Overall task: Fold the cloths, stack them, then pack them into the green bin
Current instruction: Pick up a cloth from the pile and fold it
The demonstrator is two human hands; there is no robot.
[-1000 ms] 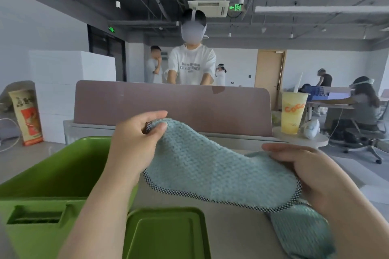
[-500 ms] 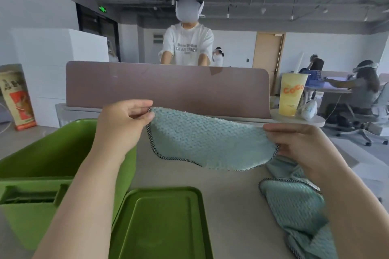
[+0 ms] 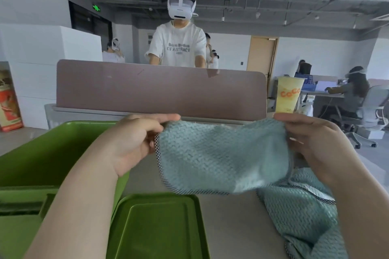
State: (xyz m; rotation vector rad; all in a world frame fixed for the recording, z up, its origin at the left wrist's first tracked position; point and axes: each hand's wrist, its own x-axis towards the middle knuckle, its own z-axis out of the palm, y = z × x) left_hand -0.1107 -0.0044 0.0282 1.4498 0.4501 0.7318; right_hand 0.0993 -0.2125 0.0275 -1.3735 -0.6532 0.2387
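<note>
A teal waffle cloth [image 3: 221,157] with a black-and-white checked hem hangs in the air above the table. My left hand [image 3: 134,141] pinches its upper left corner, and my right hand [image 3: 311,143] grips its upper right corner. The cloth droops between them. Another teal cloth [image 3: 303,216] lies crumpled on the table under my right forearm. The green bin [image 3: 42,157] stands open at the left, beneath my left arm.
The bin's green lid [image 3: 160,229] lies flat on the beige table [image 3: 231,227] near me. A mauve desk divider [image 3: 160,90] closes the far edge; a person stands behind it. A yellow drink cup [image 3: 289,95] sits at the right end.
Both hands have lifted the cloth and stretched it so it hangs as a wider sheet. The view has tilted slightly downward.
</note>
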